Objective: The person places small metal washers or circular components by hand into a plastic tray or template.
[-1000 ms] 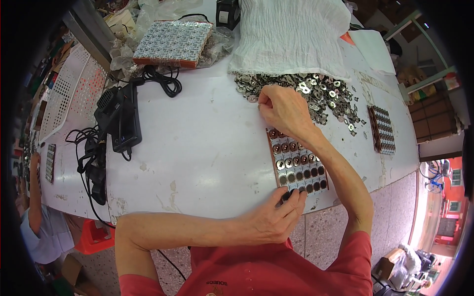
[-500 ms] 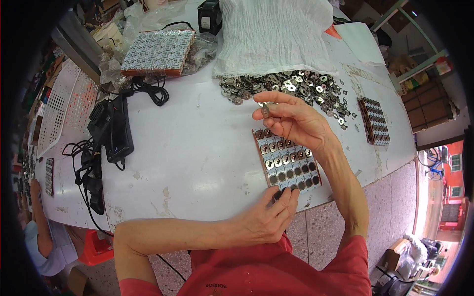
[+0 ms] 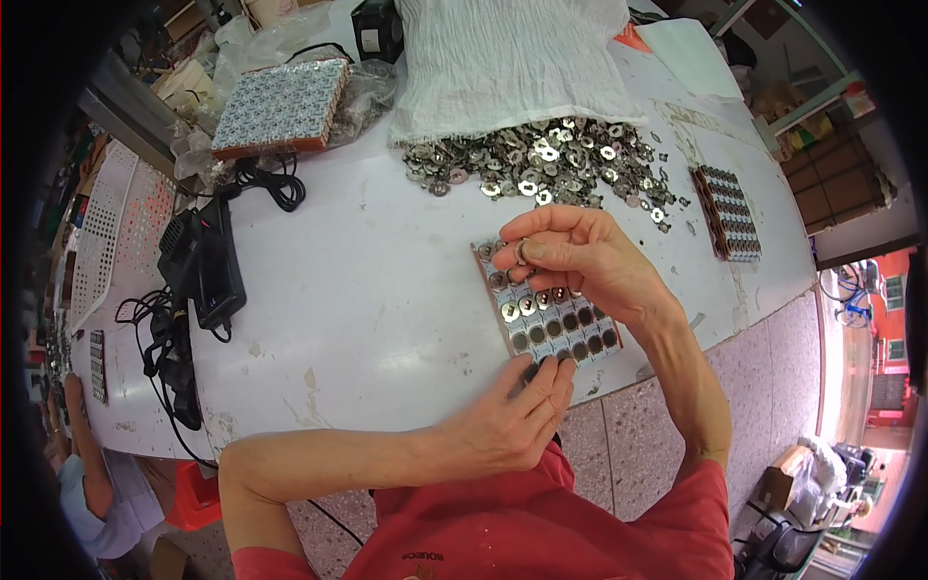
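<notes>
We wear a red short-sleeved shirt with small dark print near the lower hem. Our forearms are bare, and our left hand and right hand carry no gloves, rings or watch.

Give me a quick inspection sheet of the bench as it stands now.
Surface: white table, scuffed.
Job's things: cell tray under both hands, partly capped; loose metal washers in a heap beyond it.
Clutter: white bag, patterned block, second tray.
Grippers: left hand steadies the tray's near edge; right hand pinches a washer.
Cables: black adapters and cords at left.
Surroundings: another person lower left.
</notes>
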Demonstrator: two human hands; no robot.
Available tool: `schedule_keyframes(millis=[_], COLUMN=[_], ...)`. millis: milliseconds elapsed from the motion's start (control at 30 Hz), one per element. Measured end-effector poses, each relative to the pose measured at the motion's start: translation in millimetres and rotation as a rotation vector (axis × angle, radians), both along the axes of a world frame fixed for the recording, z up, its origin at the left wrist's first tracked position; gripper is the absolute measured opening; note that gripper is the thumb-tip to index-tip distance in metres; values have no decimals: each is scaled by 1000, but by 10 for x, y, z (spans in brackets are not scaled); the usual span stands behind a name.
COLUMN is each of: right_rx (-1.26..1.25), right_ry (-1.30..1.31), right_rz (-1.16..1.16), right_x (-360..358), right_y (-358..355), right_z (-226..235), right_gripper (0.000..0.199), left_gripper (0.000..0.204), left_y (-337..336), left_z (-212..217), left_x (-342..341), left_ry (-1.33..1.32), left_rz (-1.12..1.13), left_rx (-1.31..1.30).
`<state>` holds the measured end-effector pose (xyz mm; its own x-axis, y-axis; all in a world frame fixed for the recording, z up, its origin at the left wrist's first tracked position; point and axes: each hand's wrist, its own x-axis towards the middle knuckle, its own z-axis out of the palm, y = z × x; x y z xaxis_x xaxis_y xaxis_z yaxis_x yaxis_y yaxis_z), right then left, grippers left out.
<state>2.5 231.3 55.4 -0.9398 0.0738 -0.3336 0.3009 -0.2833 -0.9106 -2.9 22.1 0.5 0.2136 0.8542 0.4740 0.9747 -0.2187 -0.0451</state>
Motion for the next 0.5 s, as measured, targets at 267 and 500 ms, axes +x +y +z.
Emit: schedule_keyframes(millis=[267,500], right_rx=[377,516], right_ry=[-29,-69], right_rz=[17,-13], right_x=[378,460], right_y=[-204,-300], right_z=[-20,-102], right_gripper=[16,12], left_gripper=[41,42], left_y=[-5,-16], left_z=[3,1], left_x=[2,5], left_ry=[30,114], left_rz=[-24,-9], left_rx=[-25,-1])
